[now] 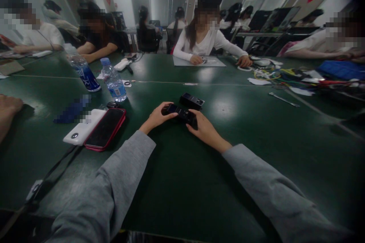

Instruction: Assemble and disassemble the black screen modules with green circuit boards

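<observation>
In front of me, my left hand [159, 117] and my right hand [204, 128] grip a small black rectangular box [180, 112] between them. Light markings show on its upper face; they are too small to read. The left fingers close around its left end, with the thumb along the near edge. At the opposite end, the right thumb and fingers pinch it. Just behind, a second black box [191, 101] with pale print rests on the green table [182, 182].
Left of my hands lie a red-cased phone [106, 128], a white power bank [82, 127] with a strap, and two water bottles [114, 83]. Another person's hand [10, 106] rests at the left edge. Cables [288, 78] and a thin metal tool [283, 99] lie to the right. Co-workers sit opposite.
</observation>
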Action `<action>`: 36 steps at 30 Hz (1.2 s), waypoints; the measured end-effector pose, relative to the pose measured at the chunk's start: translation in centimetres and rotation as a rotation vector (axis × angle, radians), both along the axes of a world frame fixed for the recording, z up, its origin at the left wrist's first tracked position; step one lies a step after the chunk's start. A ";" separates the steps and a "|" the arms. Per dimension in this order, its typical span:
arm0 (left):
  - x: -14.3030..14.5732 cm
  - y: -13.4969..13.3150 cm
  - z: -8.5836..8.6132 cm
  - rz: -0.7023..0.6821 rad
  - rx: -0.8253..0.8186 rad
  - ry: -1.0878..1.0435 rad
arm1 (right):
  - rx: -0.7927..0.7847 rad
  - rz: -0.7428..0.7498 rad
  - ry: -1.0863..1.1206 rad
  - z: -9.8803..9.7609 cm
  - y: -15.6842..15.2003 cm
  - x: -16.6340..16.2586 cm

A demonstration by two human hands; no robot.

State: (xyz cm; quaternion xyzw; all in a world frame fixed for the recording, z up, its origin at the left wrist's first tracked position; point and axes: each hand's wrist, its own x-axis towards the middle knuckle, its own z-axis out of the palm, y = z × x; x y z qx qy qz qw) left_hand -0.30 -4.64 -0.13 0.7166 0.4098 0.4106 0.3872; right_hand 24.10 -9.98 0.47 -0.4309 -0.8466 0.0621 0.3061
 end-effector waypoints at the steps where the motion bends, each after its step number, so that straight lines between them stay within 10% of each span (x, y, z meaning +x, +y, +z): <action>1: 0.0 0.0 0.1 0.008 -0.002 0.006 | 0.000 0.002 0.002 0.0 0.0 0.0; 26: -0.3 0.1 0.6 -0.013 -0.068 -0.088 | 0.015 0.086 0.022 0.7 -0.5 0.0; 36: -0.5 0.1 0.3 -0.021 -0.102 -0.109 | -0.381 0.017 0.444 0.3 0.5 0.4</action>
